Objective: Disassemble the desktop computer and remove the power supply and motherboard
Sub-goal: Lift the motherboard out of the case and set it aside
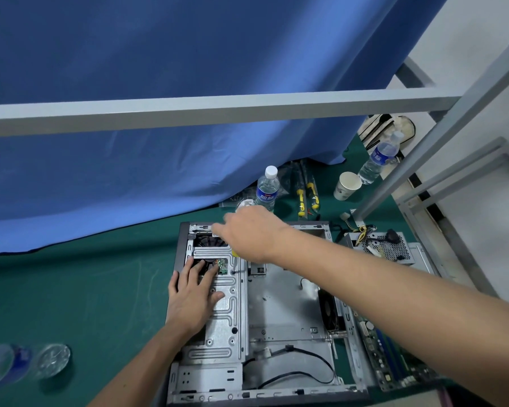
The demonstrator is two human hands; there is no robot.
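Case (276,306) flat on the green bench (71,289), side panel off, main bay already bare down to the metal tray. Power supply (385,245) out and sitting just beside the case at the far right, its wire bundle trailing; motherboard (379,356) out too, lying along the case's right edge. Judging by that, both named parts already freed, and now working on the drive cage (224,304) at the left of the chassis.

Left hand (193,298) pressed flat on the cage, fingers straight and spread, fingertips reaching the small black fan (206,264) — most likely steadying the chassis against the turning force. Right hand (253,233) reaching across from the right, grip curled around the yellow handle of a screwdriver (234,259), shaft pointing down at a screw spot on the cage's far right edge. Tip contact too small to confirm.

Spare yellow-handled screwdrivers (306,195) parked beyond the case, near a water bottle (266,190) and a paper cup (346,185), within reach yet off the work area.
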